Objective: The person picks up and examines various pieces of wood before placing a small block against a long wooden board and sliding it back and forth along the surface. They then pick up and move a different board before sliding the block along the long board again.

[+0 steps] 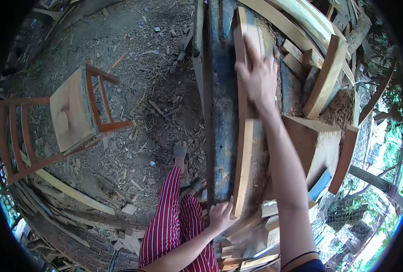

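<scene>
Near the bench's front end, my left hand [221, 216] is closed at the lower end of a pale, slightly curved wooden strip [244, 167], its thumb against the wood. My right hand [259, 81] reaches farther along the bench and lies over a wooden piece [241, 36], thumb on one side and fingers on the other. Some motion blur covers this hand and the piece. Both lengths of wood run along the dark, worn workbench [224, 136]. My right palm hides part of the farther piece.
A wooden chair [70, 111] lies on the shaving-strewn ground at left. Right of the bench are a large wood block [310, 140], an upright offcut [326, 77] and a heap of sawdust [342, 109]. Wood scraps [260, 235] pile up near my left hand.
</scene>
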### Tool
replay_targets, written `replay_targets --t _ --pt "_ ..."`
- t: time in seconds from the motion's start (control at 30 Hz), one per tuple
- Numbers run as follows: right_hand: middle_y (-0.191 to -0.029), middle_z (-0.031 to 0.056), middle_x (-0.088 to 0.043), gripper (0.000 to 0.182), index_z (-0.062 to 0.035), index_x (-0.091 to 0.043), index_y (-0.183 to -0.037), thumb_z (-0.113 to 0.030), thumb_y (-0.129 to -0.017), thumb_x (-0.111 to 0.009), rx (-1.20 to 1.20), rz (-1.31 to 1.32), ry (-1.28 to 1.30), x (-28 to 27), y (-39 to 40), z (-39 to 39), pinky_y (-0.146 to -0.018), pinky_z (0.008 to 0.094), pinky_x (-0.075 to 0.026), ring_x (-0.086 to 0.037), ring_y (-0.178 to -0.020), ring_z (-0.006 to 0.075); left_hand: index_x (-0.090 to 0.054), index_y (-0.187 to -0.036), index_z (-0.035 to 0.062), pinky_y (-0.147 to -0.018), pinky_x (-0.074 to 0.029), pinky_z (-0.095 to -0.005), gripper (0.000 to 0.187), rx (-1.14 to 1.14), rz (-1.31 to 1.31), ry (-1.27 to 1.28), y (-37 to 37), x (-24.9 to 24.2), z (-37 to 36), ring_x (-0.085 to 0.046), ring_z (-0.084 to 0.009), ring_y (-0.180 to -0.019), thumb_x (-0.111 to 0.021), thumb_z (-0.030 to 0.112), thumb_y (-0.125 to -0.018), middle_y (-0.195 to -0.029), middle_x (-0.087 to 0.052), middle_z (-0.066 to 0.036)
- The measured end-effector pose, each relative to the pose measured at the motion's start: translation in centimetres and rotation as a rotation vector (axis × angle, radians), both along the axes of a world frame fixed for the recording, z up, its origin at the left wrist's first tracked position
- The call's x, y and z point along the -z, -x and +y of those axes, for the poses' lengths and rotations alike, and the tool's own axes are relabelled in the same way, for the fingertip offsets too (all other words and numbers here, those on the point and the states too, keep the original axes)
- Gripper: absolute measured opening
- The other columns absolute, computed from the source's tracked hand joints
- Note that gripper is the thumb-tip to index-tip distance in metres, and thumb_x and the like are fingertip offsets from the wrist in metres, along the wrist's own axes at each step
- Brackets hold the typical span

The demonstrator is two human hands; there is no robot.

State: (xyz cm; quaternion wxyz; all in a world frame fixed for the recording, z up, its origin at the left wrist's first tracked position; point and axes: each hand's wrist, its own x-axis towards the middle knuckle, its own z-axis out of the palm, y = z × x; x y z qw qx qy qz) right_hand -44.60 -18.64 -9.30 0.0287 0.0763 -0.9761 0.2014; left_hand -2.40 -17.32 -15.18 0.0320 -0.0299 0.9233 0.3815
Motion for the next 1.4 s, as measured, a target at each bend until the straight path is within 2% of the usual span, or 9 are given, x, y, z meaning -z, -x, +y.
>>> replay_targets --t 0.1,0.17,0.43,0.53,0.77,0.97,1.17,1.23,1.4 --pt "-0.113 0.0298 -0.053 0.063 -0.0361 -0.040 -0.145 -0.036 -0.085 -0.058 0.017 0.124 -0.048 1.3 8.4 -2.2 -0.095 0.0494 -0.047 -0.052 -0.109 0.0474 -0.048 -0.143 0.0092 -0.070 -0.033 -0.0366 0.110 0.003 -0.008 -0.015 -0.4 0.3 0.2 -0.050 -0.0183 -0.080 -0.089 0.048 -0.049 -0.092 -0.052 -0.001" --pt "-0.121 0.0327 -0.051 0.066 -0.0322 -0.038 -0.147 -0.035 -0.084 -0.058 0.049 0.038 -0.035 -0.7 10.9 -3.6 -0.100 0.0498 -0.043 -0.051 -0.114 0.0484 -0.052 -0.139 0.0085 -0.069 -0.035 -0.0330 0.090 0.028 -0.045 0.006 0.0 -0.2 -0.3 -0.054 -0.0146 -0.078 -0.079 0.050 -0.064 -0.093 -0.056 0.001" --pt "-0.130 0.0312 -0.048 0.069 -0.0310 -0.036 -0.148 -0.032 -0.083 -0.057 -0.010 -0.007 -0.127 -1.3 8.9 -3.4 -0.102 0.0508 -0.041 -0.047 -0.121 0.0476 -0.048 -0.141 0.0071 -0.070 -0.038 -0.0360 0.104 0.018 -0.011 -0.017 -0.3 0.4 -0.1 -0.054 -0.0183 -0.080 -0.087 0.047 -0.054 -0.097 -0.055 -0.003" --pt "-0.116 0.0279 -0.052 0.064 -0.0386 -0.039 -0.146 -0.045 -0.085 -0.058 -0.102 0.157 -0.149 1.4 1.6 -0.8 -0.097 0.0492 -0.044 -0.051 -0.111 0.0454 -0.045 -0.143 0.0076 -0.068 -0.037 -0.0365 0.110 -0.019 0.043 -0.030 -0.5 1.1 0.4 -0.053 -0.0187 -0.079 -0.090 0.044 -0.050 -0.095 -0.053 -0.003" --pt "-0.096 0.0231 -0.045 0.070 -0.0309 -0.044 -0.146 -0.020 -0.081 -0.066 -0.082 -0.081 0.010 -2.2 -21.7 6.0 -0.085 0.0475 -0.044 -0.047 -0.090 0.0399 -0.050 -0.139 0.0077 -0.069 -0.038 -0.0375 0.103 -0.044 0.113 0.010 0.6 0.5 0.1 -0.054 -0.0215 -0.081 -0.088 0.036 -0.048 -0.093 -0.054 -0.004" --pt "-0.091 0.0202 -0.038 0.064 -0.0223 -0.049 -0.144 -0.025 -0.083 -0.069 -0.096 -0.280 -0.021 -3.5 -33.8 9.9 -0.077 0.0467 -0.041 -0.041 -0.085 0.0383 -0.060 -0.120 0.0076 -0.068 -0.038 -0.0399 0.070 -0.085 0.197 -0.010 0.2 1.2 0.1 -0.055 -0.0258 -0.081 -0.079 0.028 -0.056 -0.097 -0.057 -0.007" --pt "-0.093 0.0210 -0.039 0.066 -0.0216 -0.049 -0.144 -0.019 -0.081 -0.069 -0.092 -0.261 -0.010 -3.5 -27.4 7.6 -0.081 0.0466 -0.042 -0.043 -0.088 0.0392 -0.058 -0.127 0.0069 -0.069 -0.039 -0.0394 0.082 -0.068 0.135 -0.007 0.6 0.4 0.1 -0.055 -0.0242 -0.079 -0.082 0.035 -0.054 -0.096 -0.056 -0.005" --pt "-0.094 0.0209 -0.041 0.069 -0.0292 -0.045 -0.146 -0.018 -0.082 -0.068 -0.043 -0.173 0.039 -2.7 -22.3 5.8 -0.080 0.0468 -0.044 -0.045 -0.088 0.0394 -0.051 -0.139 0.0063 -0.068 -0.039 -0.0383 0.101 -0.029 0.093 0.012 0.3 0.4 -0.2 -0.054 -0.0223 -0.078 -0.086 0.040 -0.050 -0.094 -0.055 -0.005" --pt "-0.100 0.0207 -0.045 0.074 -0.0364 -0.038 -0.149 -0.021 -0.082 -0.067 -0.064 -0.034 0.040 -1.3 -8.5 2.3 -0.084 0.0481 -0.046 -0.048 -0.090 0.0389 -0.050 -0.141 0.0081 -0.068 -0.038 -0.0364 0.102 0.006 0.006 0.002 -0.2 0.4 -0.1 -0.054 -0.0192 -0.078 -0.087 0.042 -0.052 -0.093 -0.055 -0.002"
